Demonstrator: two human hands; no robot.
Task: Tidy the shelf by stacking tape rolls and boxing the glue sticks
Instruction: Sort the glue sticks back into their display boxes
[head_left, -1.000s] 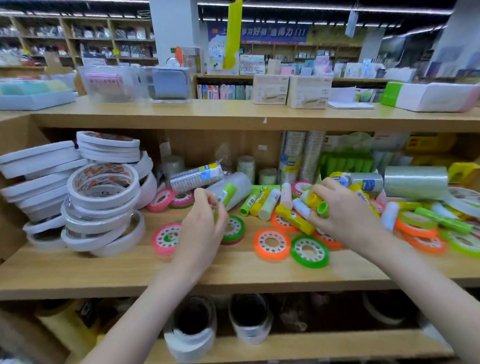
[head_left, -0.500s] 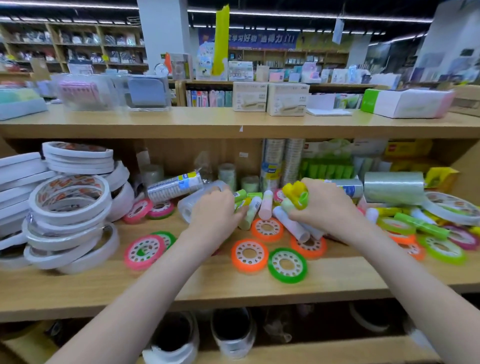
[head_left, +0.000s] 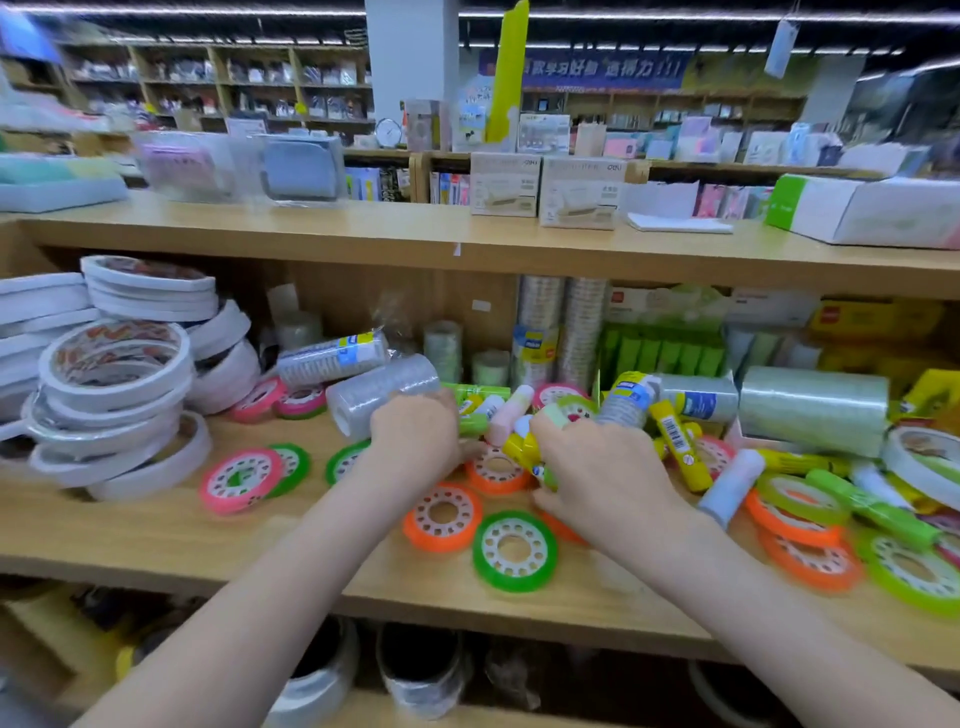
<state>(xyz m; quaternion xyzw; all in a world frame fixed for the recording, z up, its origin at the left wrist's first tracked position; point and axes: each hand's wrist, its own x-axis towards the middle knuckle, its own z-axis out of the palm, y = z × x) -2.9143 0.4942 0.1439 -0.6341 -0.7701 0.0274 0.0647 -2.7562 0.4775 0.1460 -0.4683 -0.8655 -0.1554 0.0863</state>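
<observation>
Glue sticks (head_left: 524, 447) bunched in the right hand's (head_left: 602, 473) grip, left hand (head_left: 415, 436) just beside, grasp unclear.

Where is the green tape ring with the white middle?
The green tape ring lies flat near the shelf's front edge, between the two arms, just right of an orange ring.

1 head camera looks forward and down, close over the shelf (head_left: 156, 540).
</observation>
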